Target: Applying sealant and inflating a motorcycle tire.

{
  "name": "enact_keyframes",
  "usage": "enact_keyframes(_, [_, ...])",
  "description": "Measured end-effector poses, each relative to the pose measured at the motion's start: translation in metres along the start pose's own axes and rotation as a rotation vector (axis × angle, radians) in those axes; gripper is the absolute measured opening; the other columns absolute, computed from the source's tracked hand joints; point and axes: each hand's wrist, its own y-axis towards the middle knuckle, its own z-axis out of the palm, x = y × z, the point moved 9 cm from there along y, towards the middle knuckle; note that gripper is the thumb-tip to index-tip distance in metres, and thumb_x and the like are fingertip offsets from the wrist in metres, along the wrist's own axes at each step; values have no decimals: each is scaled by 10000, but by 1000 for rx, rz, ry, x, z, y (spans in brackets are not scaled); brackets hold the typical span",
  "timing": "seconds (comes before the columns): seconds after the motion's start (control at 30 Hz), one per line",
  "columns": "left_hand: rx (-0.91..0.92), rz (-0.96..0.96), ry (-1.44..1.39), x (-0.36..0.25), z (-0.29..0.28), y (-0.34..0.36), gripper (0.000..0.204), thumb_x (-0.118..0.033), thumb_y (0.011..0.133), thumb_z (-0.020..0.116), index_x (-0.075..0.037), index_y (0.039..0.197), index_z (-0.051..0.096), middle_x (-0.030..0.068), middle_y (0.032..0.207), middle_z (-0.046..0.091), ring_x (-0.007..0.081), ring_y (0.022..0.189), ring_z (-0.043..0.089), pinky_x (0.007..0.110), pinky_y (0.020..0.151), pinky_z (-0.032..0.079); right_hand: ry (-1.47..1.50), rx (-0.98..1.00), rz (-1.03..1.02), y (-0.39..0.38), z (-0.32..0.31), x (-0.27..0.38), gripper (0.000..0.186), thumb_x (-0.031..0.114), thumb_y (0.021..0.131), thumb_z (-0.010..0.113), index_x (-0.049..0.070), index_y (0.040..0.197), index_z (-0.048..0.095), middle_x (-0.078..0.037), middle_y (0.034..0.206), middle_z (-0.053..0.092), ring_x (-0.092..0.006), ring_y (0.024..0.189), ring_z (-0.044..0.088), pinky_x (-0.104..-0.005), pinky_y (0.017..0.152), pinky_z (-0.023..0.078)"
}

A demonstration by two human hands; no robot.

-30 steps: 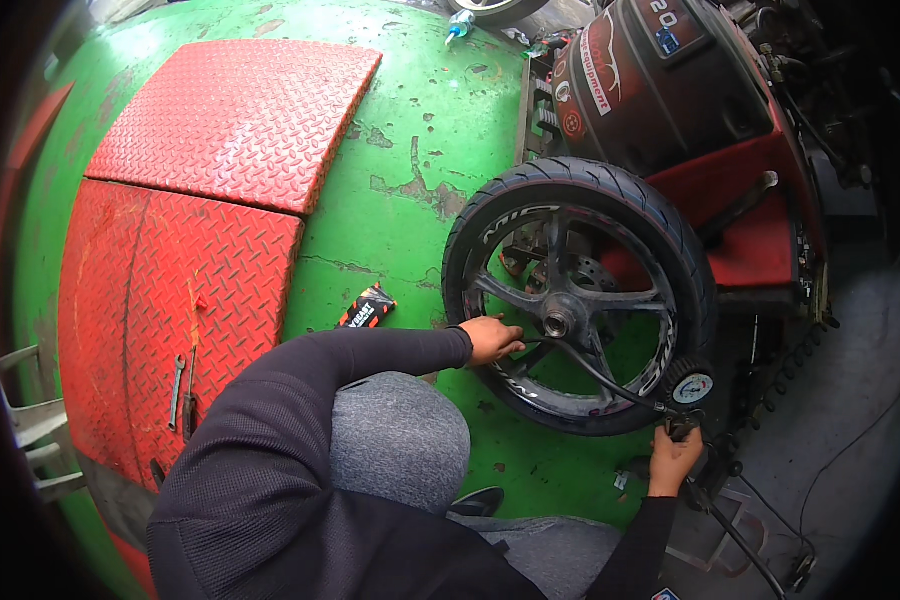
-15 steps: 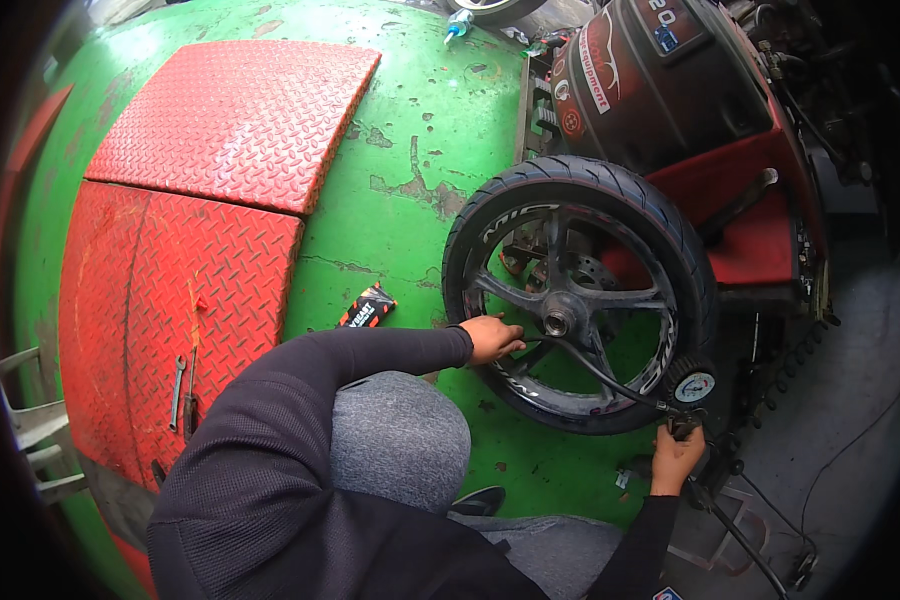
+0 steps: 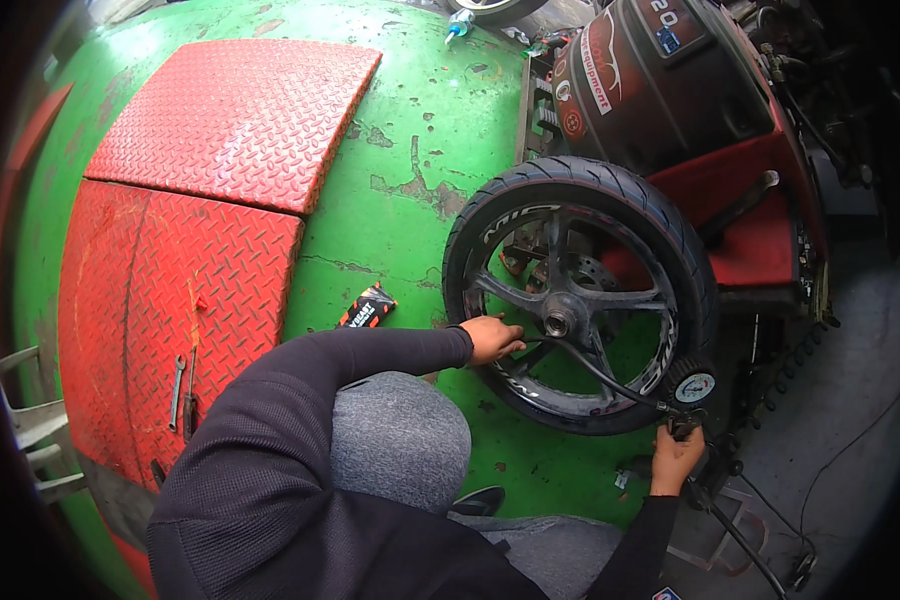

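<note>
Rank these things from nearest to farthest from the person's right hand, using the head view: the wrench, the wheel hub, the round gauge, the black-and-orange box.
1. Round gauge: just above the right hand in the picture.
2. Wheel hub: up and left.
3. Black-and-orange box: farther left, on the green floor.
4. Wrench: far left, on the red plate.

Black box on green floor

The camera sits on the person's head and looks down at the green floor. The gray-trousered knee, between six and seven o'clock, is very near. The motorcycle wheel, at three o'clock, is a bit farther. The wide view bends straight lines near its dark edge.
</note>
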Motion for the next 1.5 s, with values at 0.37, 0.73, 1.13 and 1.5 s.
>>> enact_keyframes(0.37, [1,4,4,1,1,0,370,-393,1069,437,-46,1096,563,220,716,641,455,820,659,584,1121,391,35,16,37,-1,4,0,116,5,778,686,18,820,579,0,735,612,-71,678,527,-268,627,431])
enact_keyframes(0.73, [-3,5,4,2,2,1,379,-396,1069,441,-44,1116,574,219,726,652,449,829,663,573,1123,394,7,17,30,-1,4,-3,122,-4,776,686,16,827,576,-5,746,615,-76,696,536,-270,642,437])
enact_keyframes(1.13, [4,4,10,2,2,2,374,-394,1069,441,-47,1115,572,215,740,657,443,838,667,575,1126,391,28,53,-31,0,7,-6,117,4,821,658,45,901,583,0,773,590,-85,612,563,-248,557,460])
enact_keyframes(1.5, [-13,2,3,1,0,0,375,-394,1067,445,-44,1108,572,215,733,654,443,837,666,574,1123,394,87,68,20,-2,13,3,124,-14,820,655,50,890,576,6,759,578,-80,608,553,-247,550,455])
